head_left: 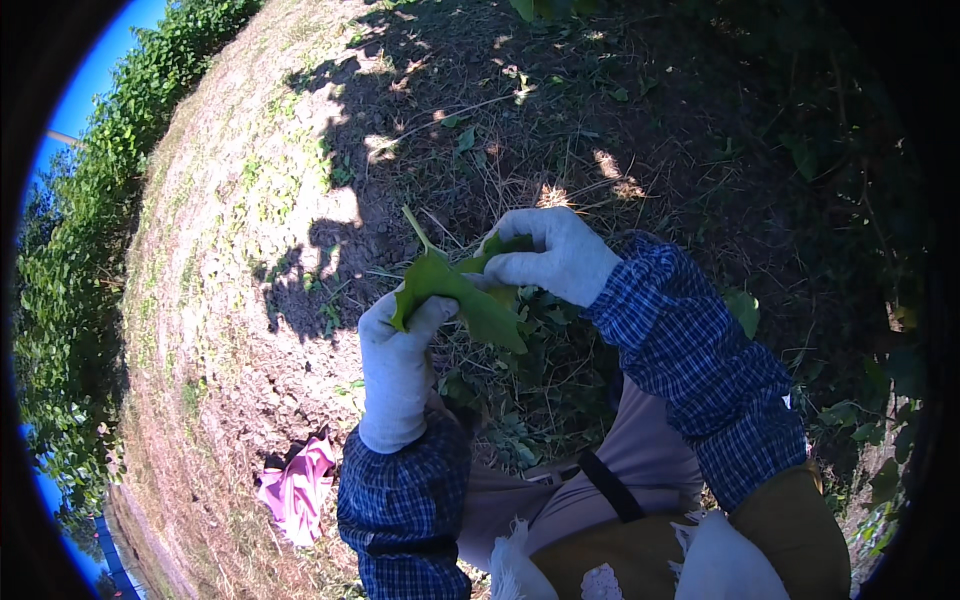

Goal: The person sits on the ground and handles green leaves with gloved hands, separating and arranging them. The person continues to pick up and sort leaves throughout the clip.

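Both my hands wear whitish gloves, with blue checked sleeves above them. A broad green leaf (455, 292) with a pale stem sticking up is held between them over the ground. My left hand (393, 360) grips its near left side, with the thumb pressed on top of the blade. Bent round the leaf's upper right part, my right hand (550, 258) pinches it between thumb and fingers. The palm side of the left hand is hidden, so I cannot tell whether more than one leaf is there.
A pink cloth (300, 488) lies on the sunlit dry soil at the lower left. Rows of leafy green plants (75, 270) run along the left edge. Cut stalks and leaves litter the shaded ground (560, 130) ahead. Dark foliage (850, 150) stands close on the right.
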Motion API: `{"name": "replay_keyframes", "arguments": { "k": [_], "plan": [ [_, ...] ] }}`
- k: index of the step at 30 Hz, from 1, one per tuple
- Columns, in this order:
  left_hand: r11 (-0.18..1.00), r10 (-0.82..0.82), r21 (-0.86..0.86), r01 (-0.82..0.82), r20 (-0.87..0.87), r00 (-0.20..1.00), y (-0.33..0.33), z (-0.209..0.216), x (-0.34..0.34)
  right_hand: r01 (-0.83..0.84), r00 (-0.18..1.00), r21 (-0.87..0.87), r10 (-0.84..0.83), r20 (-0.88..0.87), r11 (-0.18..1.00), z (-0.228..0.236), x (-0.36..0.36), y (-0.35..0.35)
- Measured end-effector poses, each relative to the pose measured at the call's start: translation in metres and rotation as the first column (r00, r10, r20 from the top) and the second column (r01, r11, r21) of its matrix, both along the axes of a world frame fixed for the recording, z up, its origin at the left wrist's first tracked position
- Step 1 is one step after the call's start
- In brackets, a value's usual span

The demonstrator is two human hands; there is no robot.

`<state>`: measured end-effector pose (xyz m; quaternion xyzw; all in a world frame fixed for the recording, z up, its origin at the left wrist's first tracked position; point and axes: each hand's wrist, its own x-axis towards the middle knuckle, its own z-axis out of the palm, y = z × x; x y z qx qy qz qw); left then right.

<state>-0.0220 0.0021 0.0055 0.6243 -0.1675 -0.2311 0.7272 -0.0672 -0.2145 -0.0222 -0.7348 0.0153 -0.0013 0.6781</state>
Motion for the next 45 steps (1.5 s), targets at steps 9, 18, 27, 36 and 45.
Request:
{"name": "replay_keyframes", "arguments": {
  "k": [9,18,27,36,45],
  "plan": [
    [0.995,0.017,0.101,-0.026,0.084,0.996,0.0,-0.007,-0.001,0.007,1.0,-0.007,-0.008,-0.003,1.0,0.001,-0.002,0.009],
    [0.997,0.04,-0.063,-0.042,-0.035,0.999,-0.007,-0.011,-0.004,0.112,0.989,0.201,-0.129,0.074,0.973,-0.002,0.001,0.01],
    [0.985,0.033,-0.173,-0.024,0.049,0.998,-0.007,-0.011,0.0,0.287,0.943,0.489,-0.333,0.008,0.824,0.006,0.003,-0.004],
    [0.984,0.078,-0.168,-0.067,0.057,0.995,-0.007,-0.01,-0.001,0.108,0.994,0.203,-0.11,-0.001,0.973,0.009,-0.002,0.001],
    [0.998,0.059,-0.001,-0.059,0.088,0.994,-0.003,-0.005,-0.001,0.095,0.995,-0.023,-0.094,0.036,0.995,0.003,0.0,0.001]
  ]
}}
